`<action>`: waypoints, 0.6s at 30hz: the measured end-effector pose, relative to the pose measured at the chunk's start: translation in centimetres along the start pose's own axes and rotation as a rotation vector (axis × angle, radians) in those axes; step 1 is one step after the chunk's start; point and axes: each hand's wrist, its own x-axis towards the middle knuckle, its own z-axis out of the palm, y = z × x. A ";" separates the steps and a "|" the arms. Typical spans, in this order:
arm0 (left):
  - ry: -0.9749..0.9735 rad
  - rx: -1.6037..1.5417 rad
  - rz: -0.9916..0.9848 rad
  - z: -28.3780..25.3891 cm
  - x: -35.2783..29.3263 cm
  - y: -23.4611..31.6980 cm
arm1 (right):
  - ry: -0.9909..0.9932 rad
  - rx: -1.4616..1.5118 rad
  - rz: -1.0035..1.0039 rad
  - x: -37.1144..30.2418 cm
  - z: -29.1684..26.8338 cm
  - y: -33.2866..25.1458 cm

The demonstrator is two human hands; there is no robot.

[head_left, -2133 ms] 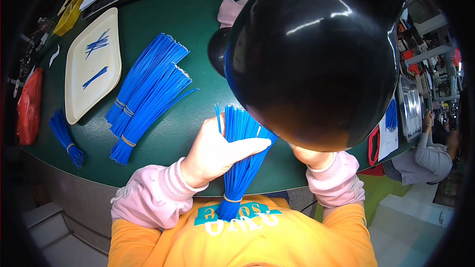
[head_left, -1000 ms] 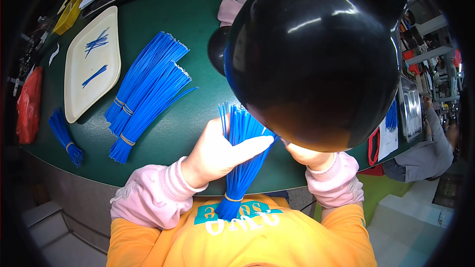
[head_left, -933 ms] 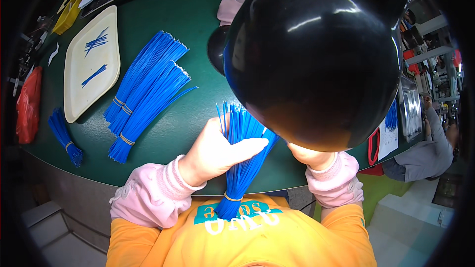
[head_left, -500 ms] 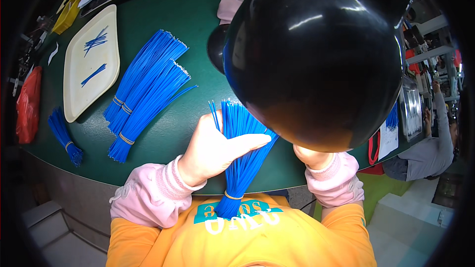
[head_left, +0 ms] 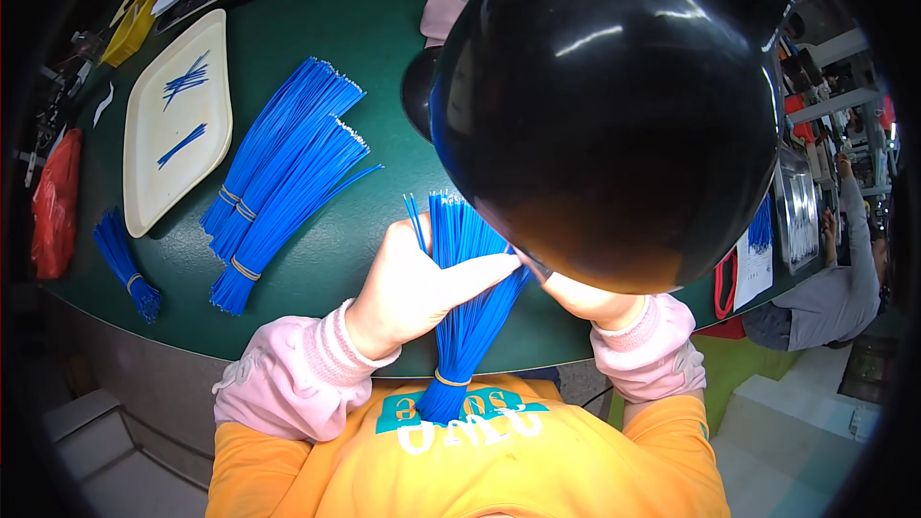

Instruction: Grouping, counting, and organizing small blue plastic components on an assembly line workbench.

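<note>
Green tabletop (head_left: 365, 58) fills the upper view, bent by the lens, with a big glossy black rounded object (head_left: 614, 105) blocking the centre-right. Your left hand (head_left: 417, 288) is wrapped around a bundle of thin blue strands (head_left: 465, 278), thumb laid across the front and fingers curled behind it. That bundle stands nearly upright at the near tabletop edge, fanned at the top, tied by a band near its lower end, which rests against your orange shirt (head_left: 460, 460). Your right hand (head_left: 576, 293) sits mostly under the black object; only wrist and part of the palm show, touching the bundle's right side, so you cannot tell if it's pinching or spread. Pink cuffs on both wrists.

Left of your hands, well apart, two larger banded blue bundles (head_left: 283, 177) lie side by side and diagonal on the tabletop. Further left sits a cream tray (head_left: 158, 173) holding a few loose blue strands. A small tied blue bundle (head_left: 125, 264) lies near the left tabletop edge, beside a red bag (head_left: 56, 201). Another person in grey (head_left: 830, 288) is at far right.
</note>
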 end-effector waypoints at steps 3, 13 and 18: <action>-0.004 0.016 0.024 0.1 0.1 -0.1 | 0.048 -0.021 0.015 0.0 -0.7 0.2; 0.015 -0.017 -0.006 0.1 0.1 -0.2 | 0.066 0.019 0.062 -0.5 -0.4 0.4; 0.018 0.001 -0.010 0.1 0.0 0.0 | 0.120 0.092 0.053 0.1 -0.2 0.1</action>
